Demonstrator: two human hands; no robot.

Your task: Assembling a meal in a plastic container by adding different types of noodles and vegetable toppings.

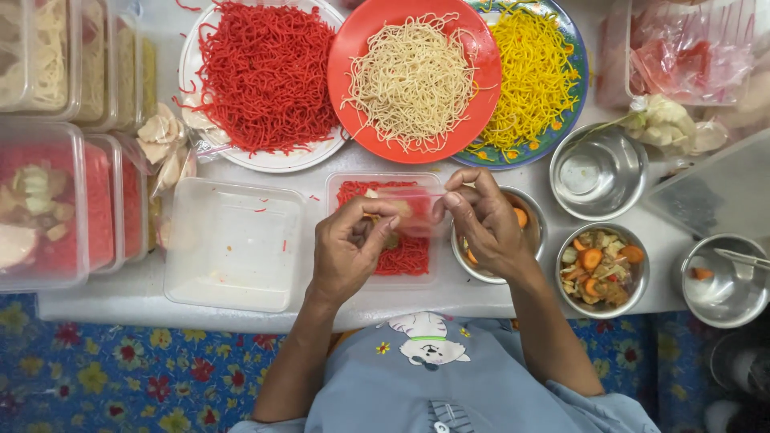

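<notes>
Small clear plastic bag [413, 210]: held between both hands directly over the rectangular clear plastic tub of red noodles [341, 186] at the desk's [120, 297] near edge, left hand [349, 248] and right hand [481, 224] each pinching a side, mouth stretched left-to-right, equally near both.

We see a white plate of red noodles [265, 76], an orange plate of pale noodles [413, 76], a patterned plate of yellow noodles [533, 76], and an empty clear plastic tub [233, 244].
</notes>
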